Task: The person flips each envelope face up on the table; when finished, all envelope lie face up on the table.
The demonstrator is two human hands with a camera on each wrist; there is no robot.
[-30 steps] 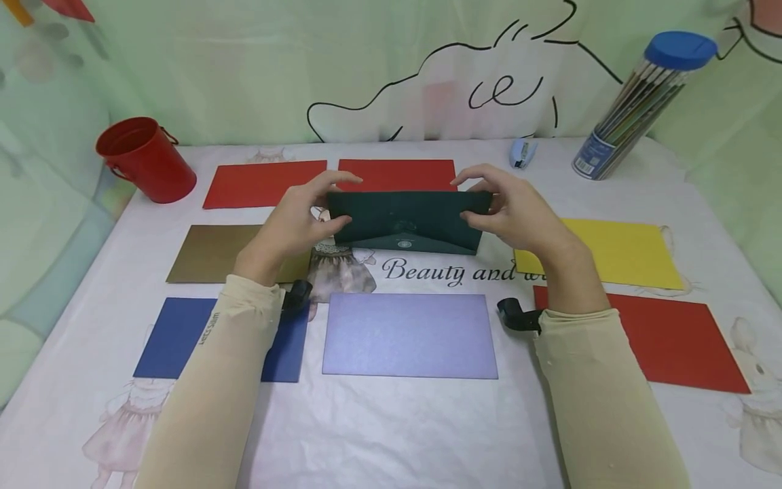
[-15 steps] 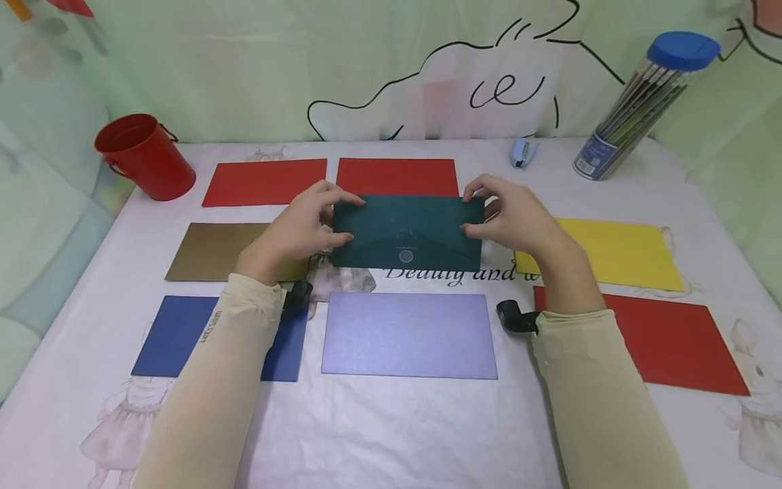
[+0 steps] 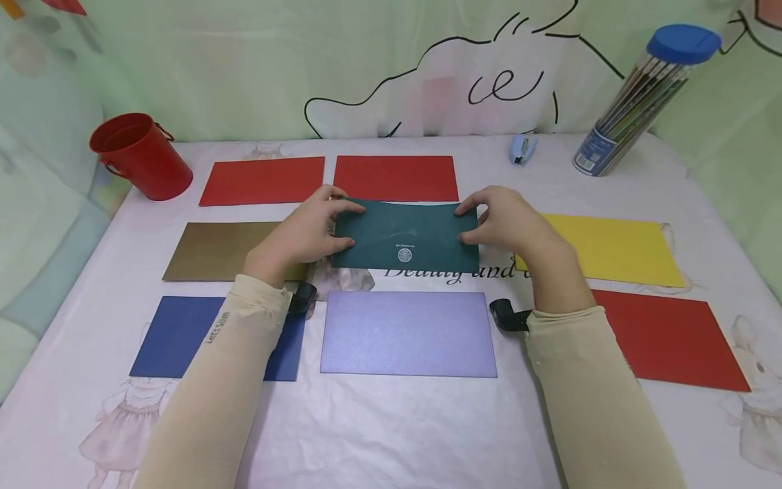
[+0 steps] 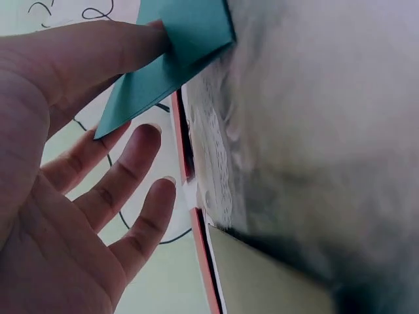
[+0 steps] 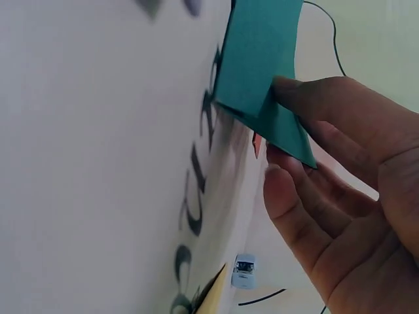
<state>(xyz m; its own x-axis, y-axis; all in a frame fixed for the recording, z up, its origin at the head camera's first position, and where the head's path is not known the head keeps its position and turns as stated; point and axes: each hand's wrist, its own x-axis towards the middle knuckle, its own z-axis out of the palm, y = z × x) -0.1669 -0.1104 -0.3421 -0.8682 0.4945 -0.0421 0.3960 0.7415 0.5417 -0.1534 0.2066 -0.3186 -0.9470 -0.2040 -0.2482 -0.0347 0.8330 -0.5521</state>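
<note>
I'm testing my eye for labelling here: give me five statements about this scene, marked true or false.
The left grip and right grip pinch opposite ends of the green card. True.
The red bucket stands on the right. False: the red bucket stands on the left.
A round white emblem shows on the green card. True.
The yellow card lies left of the green card. False: the yellow card lies to its right.
The lilac card lies on the near side of the green card. True.
</note>
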